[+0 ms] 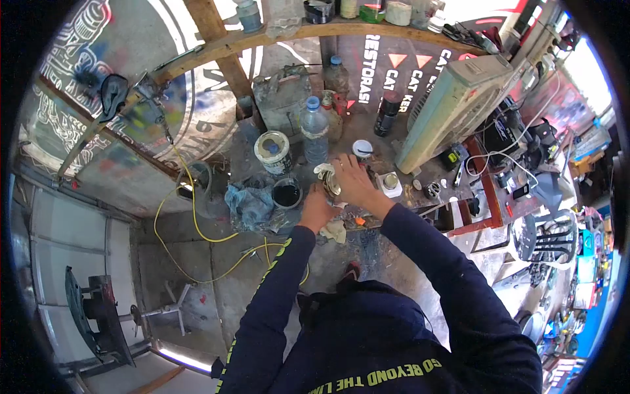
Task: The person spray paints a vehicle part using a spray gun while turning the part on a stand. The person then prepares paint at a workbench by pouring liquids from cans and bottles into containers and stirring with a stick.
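Note:
On the workbench's near side, a small round metal tin (333, 184) with a brownish, stained rim sits between my two hands. My left hand (318, 209) is closed around its lower left side. From the right, my right hand (354, 182) grips its upper part, fingers bent over it; the hands hide much of the tin, including what is inside. Just right of my right hand stands a white square container with a round metal cap (390, 181). A white-lidded jar (362, 148) is behind. Left of my hands is a cup of dark liquid (287, 194).
A water bottle (315, 134), a paint-stained white bucket (273, 154) and a crumpled blue plastic bag (251, 200) share the bench. A black spray can (388, 113) and a large upright unit (453, 108) stand behind. A yellow hose (194, 197) hangs down to the floor.

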Motion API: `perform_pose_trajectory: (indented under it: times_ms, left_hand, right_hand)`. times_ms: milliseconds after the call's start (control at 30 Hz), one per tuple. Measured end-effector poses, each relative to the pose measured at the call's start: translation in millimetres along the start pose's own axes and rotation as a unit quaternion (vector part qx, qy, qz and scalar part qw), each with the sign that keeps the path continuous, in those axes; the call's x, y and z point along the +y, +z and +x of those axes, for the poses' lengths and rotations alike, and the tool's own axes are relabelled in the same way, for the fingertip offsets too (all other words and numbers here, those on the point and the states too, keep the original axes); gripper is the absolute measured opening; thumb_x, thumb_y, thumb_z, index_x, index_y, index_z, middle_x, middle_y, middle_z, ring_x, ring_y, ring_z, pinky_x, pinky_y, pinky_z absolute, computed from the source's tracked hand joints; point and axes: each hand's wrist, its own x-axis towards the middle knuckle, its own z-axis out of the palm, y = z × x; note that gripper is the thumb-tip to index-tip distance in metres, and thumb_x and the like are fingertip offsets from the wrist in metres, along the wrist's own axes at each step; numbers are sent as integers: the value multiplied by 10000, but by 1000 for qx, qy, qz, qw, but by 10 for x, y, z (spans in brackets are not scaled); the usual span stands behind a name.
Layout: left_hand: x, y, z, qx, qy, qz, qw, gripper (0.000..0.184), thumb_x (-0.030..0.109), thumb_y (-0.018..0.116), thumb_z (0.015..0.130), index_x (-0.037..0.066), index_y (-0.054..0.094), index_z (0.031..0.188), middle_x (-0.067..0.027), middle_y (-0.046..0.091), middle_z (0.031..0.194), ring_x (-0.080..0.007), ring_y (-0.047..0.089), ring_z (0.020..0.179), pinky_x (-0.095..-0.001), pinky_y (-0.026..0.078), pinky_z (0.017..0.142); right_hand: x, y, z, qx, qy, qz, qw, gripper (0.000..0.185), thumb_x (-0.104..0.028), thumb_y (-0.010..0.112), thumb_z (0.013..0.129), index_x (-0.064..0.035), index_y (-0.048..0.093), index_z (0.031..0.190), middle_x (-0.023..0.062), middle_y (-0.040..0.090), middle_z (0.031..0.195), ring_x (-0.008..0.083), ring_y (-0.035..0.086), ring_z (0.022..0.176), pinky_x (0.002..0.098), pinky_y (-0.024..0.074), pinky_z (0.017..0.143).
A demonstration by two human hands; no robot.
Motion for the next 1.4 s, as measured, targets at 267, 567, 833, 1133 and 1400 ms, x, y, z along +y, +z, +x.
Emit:
perform_pose_trajectory:
  times_ms: [267,567,833,1133,1400]
  left_hand:
    - [43,-81,8,-43,10,-2,999,1056,202,904,600,-45,310,1437,-287,490,1314,-446,485,1236,-479,442,1022]
    - [45,-31,-94,-17,-13,-7,1000,1047,135,869,616,-24,260,1453,-269,436,1352,-440,499,1232,-453,460,1011]
    - [33,-14,-91,-26,5,43,999,1094,181,883,612,-16,227,1466,-260,434,1348,-426,517,1225,-452,481,991]
    - [166,-175,6,-111,-35,79,990,1101,280,888,634,-69,238,1451,-282,434,1360,-425,507,1237,-438,457,1028]
    - [94,-88,-20,-105,-33,144,984,1121,288,901,605,-77,247,1439,-249,457,1319,-398,540,1206,-423,501,979]
  right_hand:
    - [480,-45,-224,115,81,273,951,1022,-274,920,561,15,396,1389,204,449,1325,380,433,1274,474,407,1047]
    - [925,-135,-438,-24,114,835,538,629,-201,705,837,-75,445,1396,57,568,1294,219,558,1156,399,432,988]
    - [769,-256,-393,-10,183,890,417,472,-364,534,957,-85,516,1337,105,605,1297,287,564,1215,538,411,1047]
    - [1317,230,88,112,310,836,440,331,-270,468,1039,-63,557,1281,95,641,1237,240,645,1088,439,511,966]
    - [1577,536,457,130,393,693,590,302,-255,624,938,-79,610,1183,75,685,1072,235,650,983,493,490,827]
